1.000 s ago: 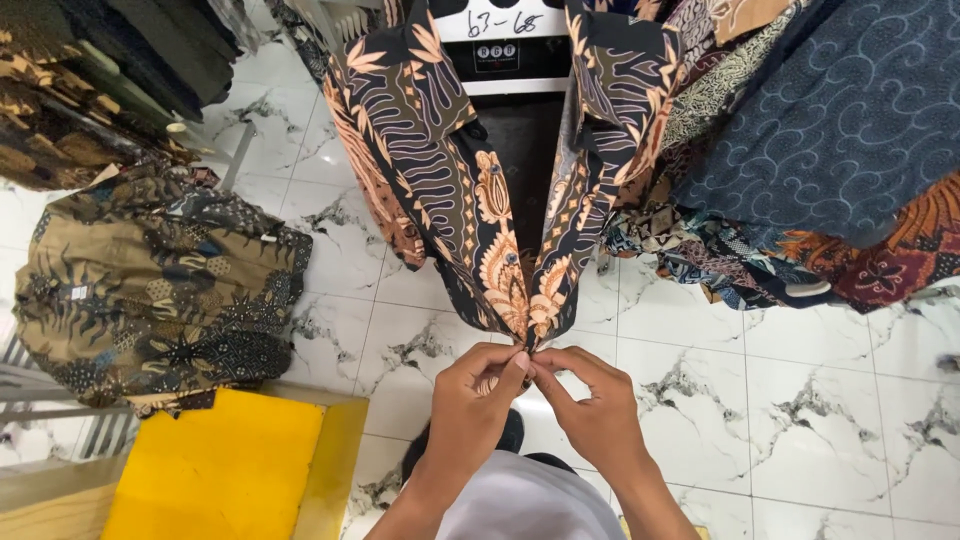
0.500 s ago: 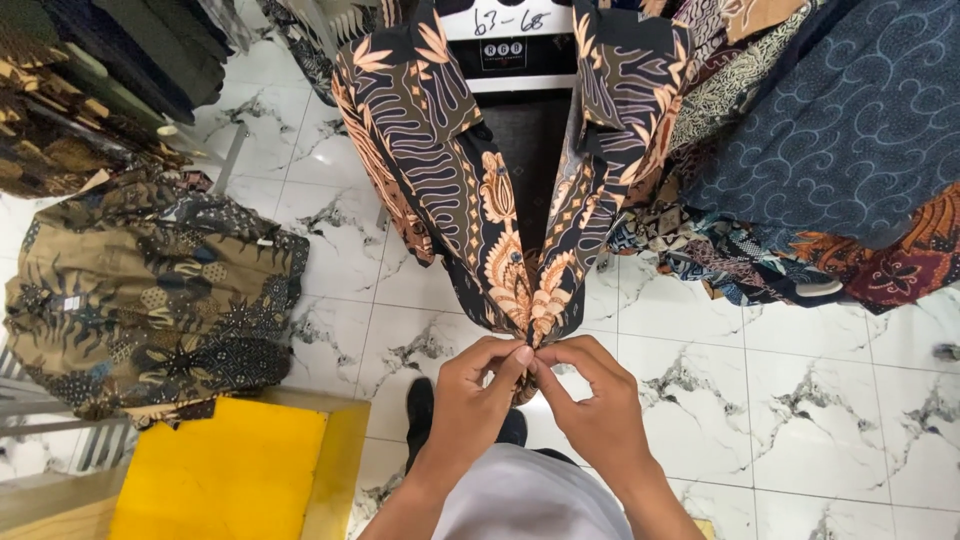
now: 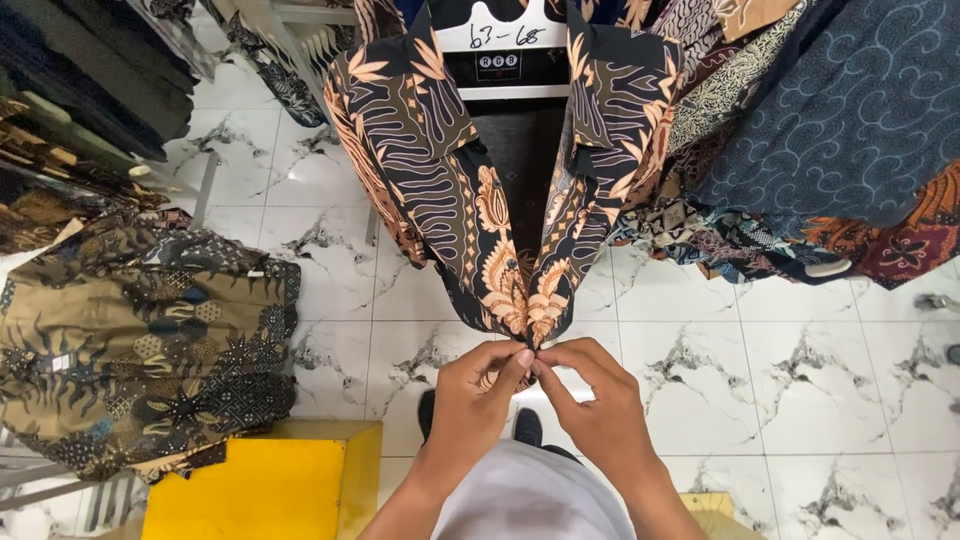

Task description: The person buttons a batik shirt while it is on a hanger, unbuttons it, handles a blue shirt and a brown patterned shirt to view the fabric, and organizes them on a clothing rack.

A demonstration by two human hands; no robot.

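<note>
Both hands pinch the batik shirt [image 3: 470, 200] front at its lower edges: left hand [image 3: 475, 405] & right hand [image 3: 600, 410] meet w/ fingers closed on the fabric. Shirt hangs straight above, long axis vertical; hands equally near.

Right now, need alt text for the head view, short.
Both hands, left hand and right hand, pinch the bottom front edges of a black and orange patterned shirt hanging open on a white hanger. More patterned shirts hang at right, a brown one at left, over a white marble floor.
</note>
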